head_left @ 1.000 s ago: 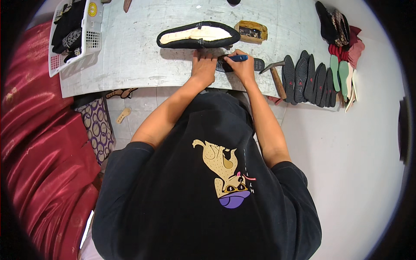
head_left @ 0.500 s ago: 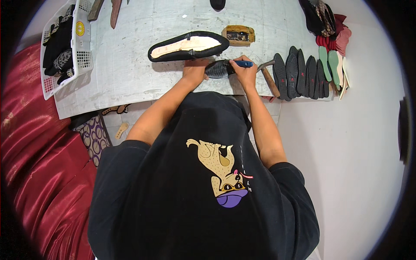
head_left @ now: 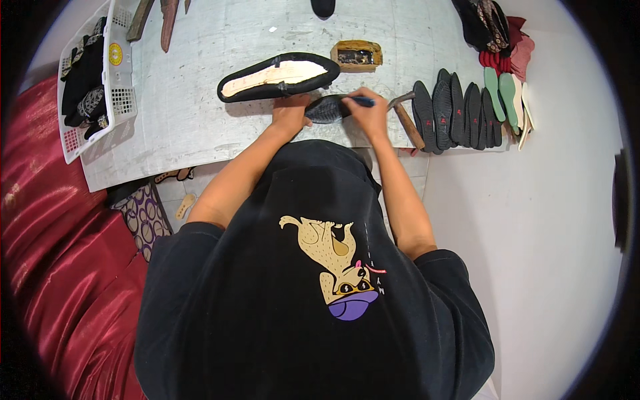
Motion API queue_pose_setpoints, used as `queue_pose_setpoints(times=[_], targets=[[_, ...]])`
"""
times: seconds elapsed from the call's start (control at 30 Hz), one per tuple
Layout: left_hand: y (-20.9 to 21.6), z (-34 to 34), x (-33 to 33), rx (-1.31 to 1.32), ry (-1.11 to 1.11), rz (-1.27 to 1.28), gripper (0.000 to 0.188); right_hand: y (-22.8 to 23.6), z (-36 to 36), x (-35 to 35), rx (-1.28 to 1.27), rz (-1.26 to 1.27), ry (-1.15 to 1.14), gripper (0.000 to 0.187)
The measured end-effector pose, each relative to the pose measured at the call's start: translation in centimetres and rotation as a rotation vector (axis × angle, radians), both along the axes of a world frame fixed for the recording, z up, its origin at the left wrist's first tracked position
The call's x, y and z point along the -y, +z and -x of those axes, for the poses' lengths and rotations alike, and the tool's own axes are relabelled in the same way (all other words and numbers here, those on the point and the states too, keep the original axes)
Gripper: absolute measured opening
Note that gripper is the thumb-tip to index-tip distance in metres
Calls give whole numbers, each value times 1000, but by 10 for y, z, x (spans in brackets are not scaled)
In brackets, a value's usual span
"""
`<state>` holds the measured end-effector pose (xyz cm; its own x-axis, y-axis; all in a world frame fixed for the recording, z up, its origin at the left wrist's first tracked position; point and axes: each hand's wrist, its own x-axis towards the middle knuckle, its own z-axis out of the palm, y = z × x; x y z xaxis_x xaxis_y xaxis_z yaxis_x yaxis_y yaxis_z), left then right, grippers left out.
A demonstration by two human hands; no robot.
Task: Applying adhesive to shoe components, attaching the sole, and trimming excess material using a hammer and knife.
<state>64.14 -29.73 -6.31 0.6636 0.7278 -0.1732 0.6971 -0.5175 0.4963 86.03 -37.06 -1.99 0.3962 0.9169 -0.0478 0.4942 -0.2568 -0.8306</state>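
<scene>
A black shoe sole (head_left: 323, 110) with a textured face lies at the table's near edge. My left hand (head_left: 290, 115) holds the sole's left end, its thumb at the edge and its fingertips partly hidden near the shoe. Closed round a slim blue-handled tool (head_left: 364, 101), my right hand (head_left: 368, 115) is over the sole's right end; the tool's tip is hidden under the fingers. Just beyond my left hand lies a black shoe upper (head_left: 279, 77) with its pale inner board facing up. A small wooden box (head_left: 357, 65), dark inside, stands behind my right hand.
Right of my hand lies a hammer (head_left: 409, 125), beside a row of black soles (head_left: 441, 110) and green insoles (head_left: 508, 93). A white basket (head_left: 123, 100) of dark pieces stands at the left. Tools (head_left: 169, 27) lie at the far left, a dark sole (head_left: 323, 7) at the far edge.
My right hand has shifted slightly left along the sole with the blue-handled tool, covering more of its right end. The whole view has also moved a little; my left hand keeps its hold.
</scene>
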Motion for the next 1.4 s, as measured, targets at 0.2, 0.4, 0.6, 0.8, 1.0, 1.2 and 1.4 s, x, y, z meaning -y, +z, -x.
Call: queue_pose_setpoints(times=[0.2,0.4,0.6,0.8,1.0,1.2,1.4], targets=[[5,3,3,-68,6,18,60,-2,22,-8,126,-112,281,16],[7,6,2,-20,20,-23,57,0,-38,-12,162,-10,325,15],[-8,9,8,67,53,-96,52,18,-85,-6,227,130,236,10],[-5,0,7,-38,38,-88,57,22,-75,-12,185,168,201,13],[26,-26,9,-243,-9,-65,76,15,-33,-14,17,83,364,18],[24,-28,12,66,-77,27,66,0,6,-15,63,-15,348,18],[19,-25,8,95,-32,97,66,-3,-7,-21,153,94,149,21]])
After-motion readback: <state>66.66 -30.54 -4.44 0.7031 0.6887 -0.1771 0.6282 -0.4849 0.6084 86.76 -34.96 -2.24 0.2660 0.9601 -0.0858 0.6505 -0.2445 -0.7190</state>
